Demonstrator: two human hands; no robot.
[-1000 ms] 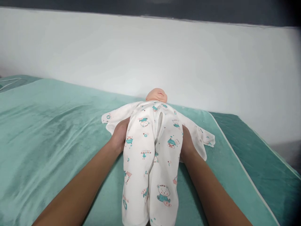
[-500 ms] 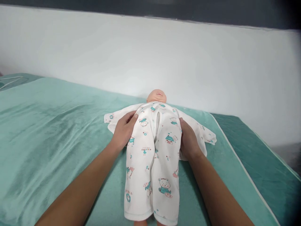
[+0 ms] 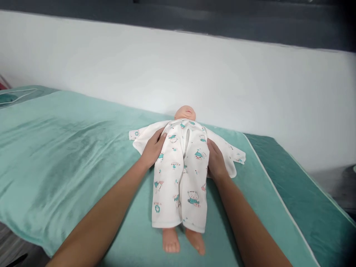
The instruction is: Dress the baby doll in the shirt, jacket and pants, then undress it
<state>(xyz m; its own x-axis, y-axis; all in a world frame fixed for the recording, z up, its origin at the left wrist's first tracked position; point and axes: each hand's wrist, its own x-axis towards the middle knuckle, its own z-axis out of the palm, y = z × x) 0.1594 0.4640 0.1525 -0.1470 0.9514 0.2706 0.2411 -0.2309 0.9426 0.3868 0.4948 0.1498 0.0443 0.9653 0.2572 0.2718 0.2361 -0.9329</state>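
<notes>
A baby doll (image 3: 185,112) lies on its back with its head toward the wall and its bare feet toward me. It wears a white long-sleeved top (image 3: 226,146), spread out to both sides, and white split-crotch pants (image 3: 193,178) printed with teal and pink cartoon animals. On the left edge of the pants, near the hip, my left hand (image 3: 154,148) is closed with its thumb along the cloth. My right hand (image 3: 216,159) grips the opposite edge at the same height. The right fingertips are partly hidden behind the fabric.
Under the doll is a light green plush cover (image 3: 83,148), wrinkled at the left. A darker green strip (image 3: 292,174) with white piping runs along the right. Behind stands a white wall (image 3: 178,70). Grey floor (image 3: 16,244) shows at the lower left.
My view has shifted so the doll looks smaller and its bare feet now show fully below the pants. Both hands keep their places at the sides of the pants.
</notes>
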